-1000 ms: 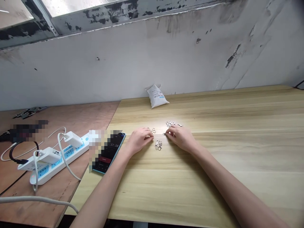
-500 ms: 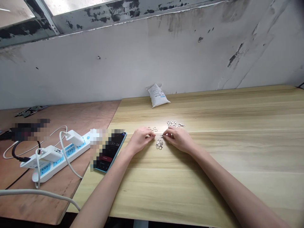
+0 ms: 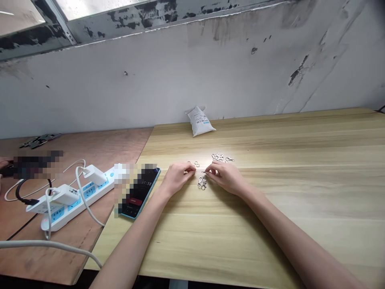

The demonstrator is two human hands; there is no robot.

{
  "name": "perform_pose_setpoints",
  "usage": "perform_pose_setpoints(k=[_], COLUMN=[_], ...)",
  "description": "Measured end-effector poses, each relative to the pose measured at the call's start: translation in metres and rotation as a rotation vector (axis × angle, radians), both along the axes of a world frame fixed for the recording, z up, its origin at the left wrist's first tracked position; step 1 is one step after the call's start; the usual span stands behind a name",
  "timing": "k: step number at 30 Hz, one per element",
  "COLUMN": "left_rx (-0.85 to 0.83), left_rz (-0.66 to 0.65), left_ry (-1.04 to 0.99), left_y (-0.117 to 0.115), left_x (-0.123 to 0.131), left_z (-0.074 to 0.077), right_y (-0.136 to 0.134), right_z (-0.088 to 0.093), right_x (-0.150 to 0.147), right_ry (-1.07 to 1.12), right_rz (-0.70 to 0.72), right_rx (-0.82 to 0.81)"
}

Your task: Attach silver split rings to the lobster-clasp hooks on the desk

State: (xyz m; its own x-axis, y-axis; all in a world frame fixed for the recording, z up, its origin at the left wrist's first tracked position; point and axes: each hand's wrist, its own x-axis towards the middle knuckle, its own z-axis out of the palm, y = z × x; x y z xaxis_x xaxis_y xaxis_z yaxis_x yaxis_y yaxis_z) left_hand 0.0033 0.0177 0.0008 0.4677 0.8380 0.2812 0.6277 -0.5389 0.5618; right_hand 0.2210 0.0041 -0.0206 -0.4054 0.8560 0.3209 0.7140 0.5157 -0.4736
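My left hand (image 3: 179, 176) is closed in a pinch, and a small metal ring (image 3: 196, 171) shows at its fingertips. Facing it across a small gap, my right hand (image 3: 224, 176) pinches a small silver clasp (image 3: 203, 171) that points left. Loose key rings (image 3: 197, 163) lie just beyond my left fingers, partly covered by them. Between the hands and a little nearer to me rests a small pile of clasps with rings (image 3: 201, 183). Several more silver lobster clasps (image 3: 221, 157) lie behind my right hand.
A white printed packet (image 3: 201, 122) leans near the wall. Left of my left forearm lies a phone (image 3: 140, 192). On the adjoining reddish table are a power strip (image 3: 87, 194) with chargers and cables, and a circuit board (image 3: 37, 140). Part of another person's hand (image 3: 3, 164) shows at the left edge.
The clasp in my right fingers has shifted slightly left and turned a little. My left hand is nearly still. Part of another person's hand has come in at the left edge.
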Motion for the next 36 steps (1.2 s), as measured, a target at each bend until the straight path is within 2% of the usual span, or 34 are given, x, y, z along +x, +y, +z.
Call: perform_pose_setpoints(k=[3,10,22,26,32,36], left_rx=[0.03,0.069,0.002,-0.075,-0.203,-0.155], left_rz=[0.017,-0.03,-0.113,-0.1,-0.058,-0.066], left_ry=[0.032,-0.071,-0.057,-0.157,-0.36,-0.371], left_y=[0.0,-0.001,-0.001,-0.003,-0.006,-0.01], left_x=[-0.001,0.002,0.002,0.004,0.01,0.015], left_z=[0.0,0.005,0.009,0.011,0.007,0.006], right_y=[-0.004,-0.006,-0.002,-0.003,-0.011,-0.014], right_z=[0.003,0.002,-0.001,-0.002,0.002,-0.002], right_x=[-0.005,-0.011,-0.006,-0.006,-0.016,-0.027], right_ry=[0.033,0.131,0.202,0.196,0.158,0.182], right_rz=[0.013,0.063,-0.02,-0.041,0.037,0.001], right_rx=[-0.013,-0.052,-0.09,-0.081,-0.041,-0.008])
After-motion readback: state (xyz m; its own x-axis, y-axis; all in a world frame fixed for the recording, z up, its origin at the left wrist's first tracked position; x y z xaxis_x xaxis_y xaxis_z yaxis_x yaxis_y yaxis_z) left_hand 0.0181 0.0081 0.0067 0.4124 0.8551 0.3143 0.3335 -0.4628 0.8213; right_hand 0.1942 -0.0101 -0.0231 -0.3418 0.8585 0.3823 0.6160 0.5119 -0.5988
